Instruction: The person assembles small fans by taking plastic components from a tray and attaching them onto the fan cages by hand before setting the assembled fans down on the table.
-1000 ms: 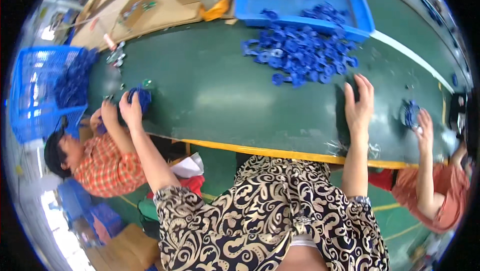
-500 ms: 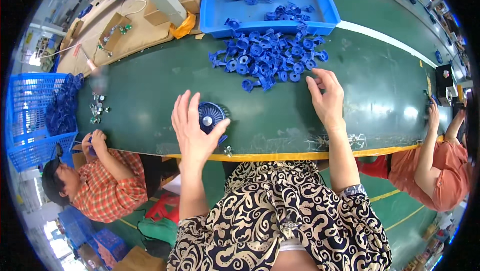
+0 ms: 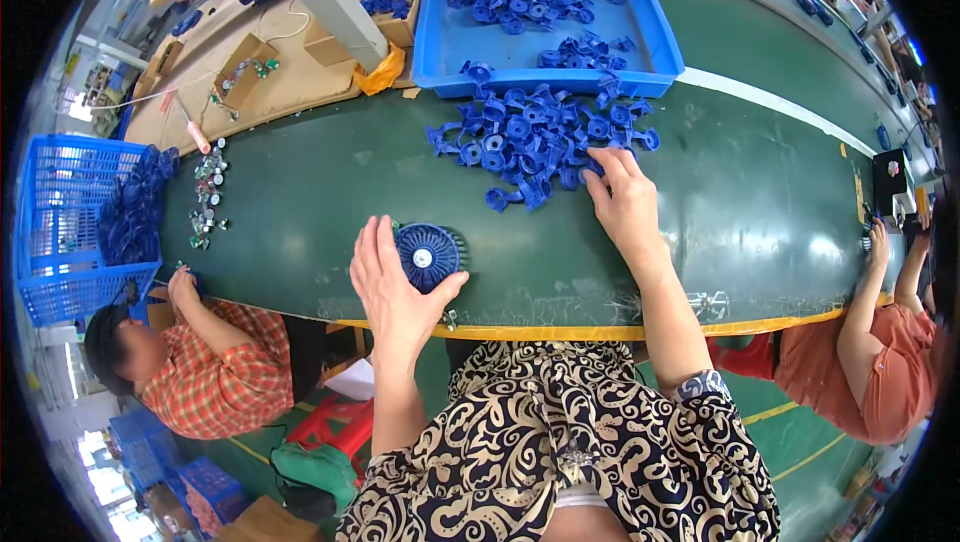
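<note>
Long green bench [image 3: 300, 202], running left to right and curving with the lens, broad enough to carry parts within arm's reach. At its far edge, wide shallow blue plastic tray [image 3: 545, 42], holding more loose stock, set so parts spill straight onto the bench. At the far left, blue wire-mesh basket [image 3: 65, 222] with dark blue pieces piled against its wall, beside a seated co-worker in a checked orange shirt [image 3: 215, 382]. Before the tray, loose heap of small blue plastic moulded parts [image 3: 530, 137], spread flat so single pieces can be picked off the near edge. Right hand [image 3: 625, 202] laid palm-down at that near edge, fingers apart and resting on the nearest pieces, closed on nothing that shows. Left hand [image 3: 395, 287] open and cupped, fingers and thumb apart, bracing the round blue ribbed plastic disc with pale centre [image 3: 428, 255], lying flat near the bench's front edge. Near the basket, small scatter of silvery metal bits [image 3: 207, 192].
</note>
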### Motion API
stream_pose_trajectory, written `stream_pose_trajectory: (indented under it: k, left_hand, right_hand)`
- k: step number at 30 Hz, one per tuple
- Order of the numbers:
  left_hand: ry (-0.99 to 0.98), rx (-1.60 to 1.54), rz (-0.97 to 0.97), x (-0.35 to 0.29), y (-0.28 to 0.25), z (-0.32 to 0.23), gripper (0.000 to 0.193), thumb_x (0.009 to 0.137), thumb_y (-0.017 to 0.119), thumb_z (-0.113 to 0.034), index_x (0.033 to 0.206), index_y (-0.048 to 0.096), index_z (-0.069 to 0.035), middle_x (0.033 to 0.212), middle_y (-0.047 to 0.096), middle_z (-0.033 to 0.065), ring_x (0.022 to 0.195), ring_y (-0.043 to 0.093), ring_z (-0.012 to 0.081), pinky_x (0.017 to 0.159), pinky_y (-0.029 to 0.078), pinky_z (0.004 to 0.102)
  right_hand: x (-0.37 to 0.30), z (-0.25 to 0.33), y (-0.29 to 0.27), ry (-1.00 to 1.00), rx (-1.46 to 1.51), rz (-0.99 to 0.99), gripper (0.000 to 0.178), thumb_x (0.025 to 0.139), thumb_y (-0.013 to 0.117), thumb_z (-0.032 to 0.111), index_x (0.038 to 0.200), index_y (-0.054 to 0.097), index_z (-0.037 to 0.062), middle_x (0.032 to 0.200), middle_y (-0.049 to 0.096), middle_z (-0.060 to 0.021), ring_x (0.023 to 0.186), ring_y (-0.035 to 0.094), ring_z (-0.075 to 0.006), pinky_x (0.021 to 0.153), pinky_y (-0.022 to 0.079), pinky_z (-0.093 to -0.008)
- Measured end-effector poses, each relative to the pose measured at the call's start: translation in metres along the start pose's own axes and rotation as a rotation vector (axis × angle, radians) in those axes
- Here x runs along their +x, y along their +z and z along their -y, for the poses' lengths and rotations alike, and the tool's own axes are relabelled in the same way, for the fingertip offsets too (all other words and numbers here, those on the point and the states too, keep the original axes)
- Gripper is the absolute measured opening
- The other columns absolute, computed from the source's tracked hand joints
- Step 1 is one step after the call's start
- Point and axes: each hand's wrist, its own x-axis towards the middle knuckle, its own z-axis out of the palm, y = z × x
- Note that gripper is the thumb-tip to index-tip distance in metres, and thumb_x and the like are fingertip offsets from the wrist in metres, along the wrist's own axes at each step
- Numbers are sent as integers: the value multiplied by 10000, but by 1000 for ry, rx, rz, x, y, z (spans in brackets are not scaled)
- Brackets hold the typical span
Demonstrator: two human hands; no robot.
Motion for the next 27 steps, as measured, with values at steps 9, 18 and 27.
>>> stream_pose_trajectory:
  k: [9, 18, 27]
  left_hand:
    - [-144, -16, 160, -5, -18, 6, 1132, 711, 917, -355, 1574, 287, 18, 1520, 456, 279, 1397, 457, 434, 1176, 339, 524]
    - [-128, -64, 98, 14, -7, 9, 1039, 713, 899, -275, 1547, 351, 12, 1492, 488, 266, 1374, 477, 445, 1160, 364, 521]
    - [204, -412, 359, -8, 14, -45, 1003, 697, 887, -195, 1552, 394, -16, 1526, 452, 264, 1407, 443, 451, 1197, 349, 501]
  right_hand:
    - [0, 4, -3, -132, 57, -236, 235, 877, 739, -62, 1099, 716, 9, 985, 723, -136, 737, 697, -246, 657, 564, -322]
    - [3, -8, -7, 137, 332, -278, 210, 953, 718, -15, 1163, 707, -4, 970, 725, -62, 745, 683, -97, 672, 571, -241]
    - [-42, -33, -52, 508, 523, -251, 151, 936, 768, 130, 1014, 717, 11, 858, 717, -44, 752, 668, -113, 671, 552, -283]
